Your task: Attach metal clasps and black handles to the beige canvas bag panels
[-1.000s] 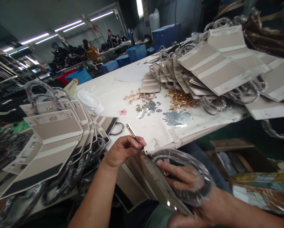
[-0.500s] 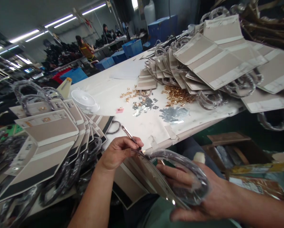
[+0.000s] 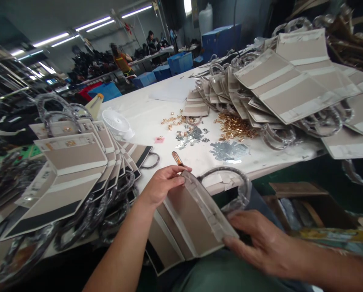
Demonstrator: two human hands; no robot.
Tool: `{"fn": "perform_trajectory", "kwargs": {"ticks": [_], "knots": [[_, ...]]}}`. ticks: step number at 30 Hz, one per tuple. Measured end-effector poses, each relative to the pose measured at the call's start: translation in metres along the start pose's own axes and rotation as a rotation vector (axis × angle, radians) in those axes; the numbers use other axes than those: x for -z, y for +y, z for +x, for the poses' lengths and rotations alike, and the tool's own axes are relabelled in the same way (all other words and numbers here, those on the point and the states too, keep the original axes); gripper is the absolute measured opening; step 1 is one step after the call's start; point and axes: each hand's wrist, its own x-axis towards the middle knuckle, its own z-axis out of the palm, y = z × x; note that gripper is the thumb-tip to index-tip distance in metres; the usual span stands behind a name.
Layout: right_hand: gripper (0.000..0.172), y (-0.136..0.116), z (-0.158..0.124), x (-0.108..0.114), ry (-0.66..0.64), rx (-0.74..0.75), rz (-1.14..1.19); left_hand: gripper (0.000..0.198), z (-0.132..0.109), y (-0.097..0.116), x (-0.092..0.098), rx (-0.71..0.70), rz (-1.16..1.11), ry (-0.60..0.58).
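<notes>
Down by my lap, the bag piece [image 3: 193,219] now lies flat, not on edge like before. My left hand [image 3: 165,184] pinches its top corner, with the tool [image 3: 177,158] tucked inside. My right hand [image 3: 266,243] rests open on its low edge. The poking looks done, I think.

I get bright light from fluorescent tubes [image 3: 64,36] far overhead on the left, and the white desk [image 3: 145,121] glares a little. The near bottom lies dim and shadowed. The edges bow strongly, and the right hand [image 3: 269,243] is smeared by motion blur.
</notes>
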Motion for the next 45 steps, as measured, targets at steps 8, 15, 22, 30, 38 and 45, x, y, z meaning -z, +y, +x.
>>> {"fn": "perform_trajectory", "kwargs": {"ticks": [8,15,22,30,38,45], "knots": [[0.069,0.062,0.013,-0.05,0.088,-0.436,0.458,0.039,0.052,-0.04,-0.005,0.191,0.505,0.081],[0.054,0.039,0.012,-0.035,-0.061,-0.332,0.445,0.04,0.052,-0.06,-0.005,0.178,0.499,0.044],[0.032,0.063,0.008,-0.01,0.091,-0.246,-0.597,0.037,0.056,-0.075,-0.01,0.159,0.569,0.04],[0.029,0.062,0.098,0.0,0.185,-0.135,-0.791,0.031,0.054,-0.069,-0.013,0.1,0.612,0.074],[0.038,0.069,0.097,-0.015,0.078,-0.099,-1.022,0.033,-0.026,-0.087,-0.043,-0.297,1.076,0.367],[0.04,0.071,0.103,-0.014,0.056,-0.156,-0.988,0.052,-0.048,-0.111,-0.056,-0.29,1.274,0.347]]}}
